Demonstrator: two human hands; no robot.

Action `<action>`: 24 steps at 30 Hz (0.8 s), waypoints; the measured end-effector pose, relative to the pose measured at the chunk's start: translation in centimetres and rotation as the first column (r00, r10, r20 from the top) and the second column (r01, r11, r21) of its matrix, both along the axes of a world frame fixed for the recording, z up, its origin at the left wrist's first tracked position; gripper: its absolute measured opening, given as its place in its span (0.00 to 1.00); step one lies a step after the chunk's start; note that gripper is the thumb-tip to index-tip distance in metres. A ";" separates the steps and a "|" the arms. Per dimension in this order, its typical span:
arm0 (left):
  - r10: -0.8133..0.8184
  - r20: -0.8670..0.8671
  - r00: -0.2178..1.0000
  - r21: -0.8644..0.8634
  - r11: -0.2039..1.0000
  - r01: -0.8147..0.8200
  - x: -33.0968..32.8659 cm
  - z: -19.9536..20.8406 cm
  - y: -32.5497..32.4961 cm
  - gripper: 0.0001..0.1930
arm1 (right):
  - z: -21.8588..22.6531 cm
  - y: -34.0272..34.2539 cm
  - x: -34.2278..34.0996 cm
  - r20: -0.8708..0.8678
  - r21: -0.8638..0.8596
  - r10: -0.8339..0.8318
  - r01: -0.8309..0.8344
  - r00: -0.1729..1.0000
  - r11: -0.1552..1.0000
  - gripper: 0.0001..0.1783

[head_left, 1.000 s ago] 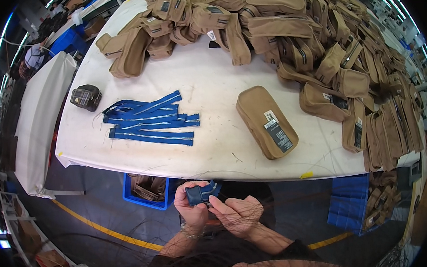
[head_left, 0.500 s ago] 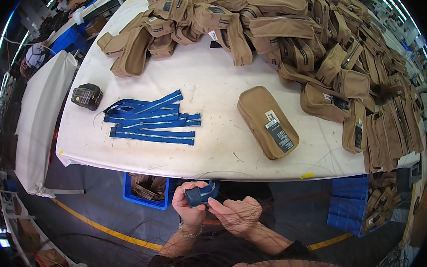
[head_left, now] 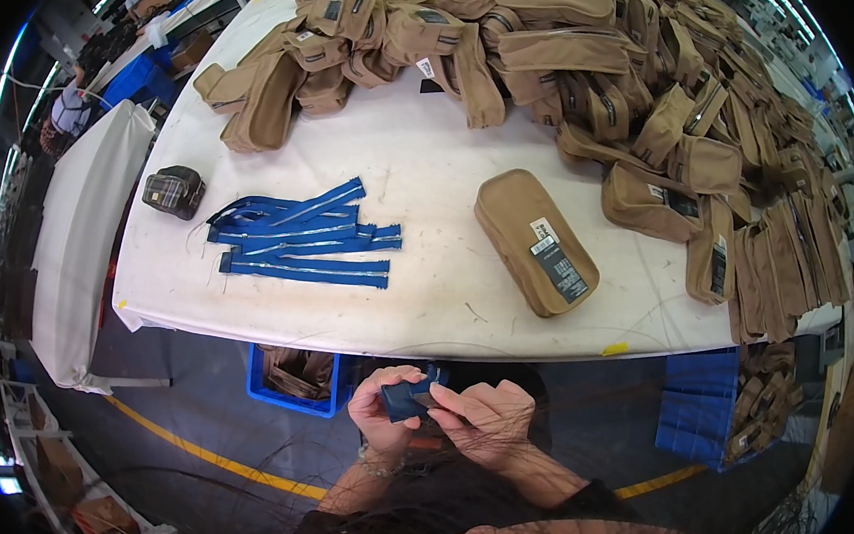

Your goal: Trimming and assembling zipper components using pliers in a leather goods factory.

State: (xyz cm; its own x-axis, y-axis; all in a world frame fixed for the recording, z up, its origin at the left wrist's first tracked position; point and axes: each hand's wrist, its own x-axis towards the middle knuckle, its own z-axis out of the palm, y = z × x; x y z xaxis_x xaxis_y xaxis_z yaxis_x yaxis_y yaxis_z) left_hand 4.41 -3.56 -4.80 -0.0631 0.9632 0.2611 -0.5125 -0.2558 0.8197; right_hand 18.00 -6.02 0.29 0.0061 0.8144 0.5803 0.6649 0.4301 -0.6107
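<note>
Below the table's front edge, my left hand (head_left: 382, 408) and my right hand (head_left: 482, 424) together hold a small dark blue fabric piece (head_left: 404, 401), fingers pinching it from both sides. On the white table (head_left: 424, 307) above them lies a pile of blue zipper strips (head_left: 304, 242) to the left. A single tan pouch (head_left: 535, 240) with a label lies to the right of the strips.
A big heap of tan pouches (head_left: 604, 60) covers the table's back and right side. A small dark plaid pouch (head_left: 174, 191) sits at the left edge. A blue bin (head_left: 290, 377) stands under the table, blue crates (head_left: 699, 404) at the right. A yellow floor line (head_left: 202, 455) runs below.
My hands and the blue piece have shifted slightly while working it; the things on the table stay put.
</note>
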 end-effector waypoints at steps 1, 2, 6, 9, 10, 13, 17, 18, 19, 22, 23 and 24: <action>-0.031 -0.007 1.000 0.010 0.999 0.031 -0.1 0.0 0.0 0.30 | 0.1 -0.1 0.1 -0.001 0.000 0.002 -0.002 1.000 1.000 0.20; -0.029 -0.008 1.000 0.010 1.000 0.029 -0.1 0.0 0.0 0.30 | 0.1 -0.1 0.3 0.017 -0.016 -0.013 0.013 1.000 1.000 0.20; -0.066 0.019 0.998 -0.021 0.998 0.067 -0.1 -0.1 0.0 0.31 | 0.5 0.0 0.8 0.045 0.032 -0.005 0.004 0.999 0.999 0.18; -0.087 0.034 0.996 -0.035 0.996 0.088 -0.2 -0.4 -0.1 0.31 | 0.6 -0.2 1.0 0.072 0.044 -0.013 0.010 0.997 0.999 0.19; -0.088 0.026 0.996 -0.050 0.995 0.089 -0.3 -0.4 -0.1 0.31 | 0.6 -0.2 1.1 0.072 0.044 -0.012 0.009 0.997 0.999 0.19; -0.128 0.029 0.991 -0.112 0.985 0.130 -0.6 0.1 -0.3 0.31 | 1.1 -0.5 1.2 0.128 0.036 -0.004 -0.001 0.992 0.999 0.19; -0.195 0.119 0.974 -0.140 0.967 0.211 -0.9 0.3 0.0 0.31 | 1.6 -0.6 1.1 0.178 0.044 -0.002 -0.006 0.984 0.999 0.20; -0.213 0.159 0.964 -0.139 0.962 0.236 -1.0 0.1 0.0 0.32 | 1.7 -0.5 1.1 0.189 0.042 -0.003 -0.005 0.982 0.999 0.20; -0.234 0.201 0.951 -0.138 0.955 0.264 -0.9 0.0 0.1 0.32 | 1.8 -0.5 1.2 0.191 0.041 -0.005 -0.003 0.982 0.999 0.20; -0.249 0.220 0.943 -0.127 0.951 0.281 -0.7 0.2 0.2 0.33 | 2.1 -0.4 1.3 0.185 0.043 -0.009 0.001 0.983 0.999 0.20; -0.249 0.219 0.944 -0.128 0.951 0.280 -0.8 0.2 0.2 0.33 | 2.2 -0.4 1.3 0.189 0.038 -0.004 -0.003 0.982 0.999 0.20; -0.258 0.216 0.942 -0.128 0.949 0.289 -0.8 0.2 0.3 0.33 | 2.4 -0.4 1.3 0.193 0.033 0.001 -0.007 0.981 0.999 0.20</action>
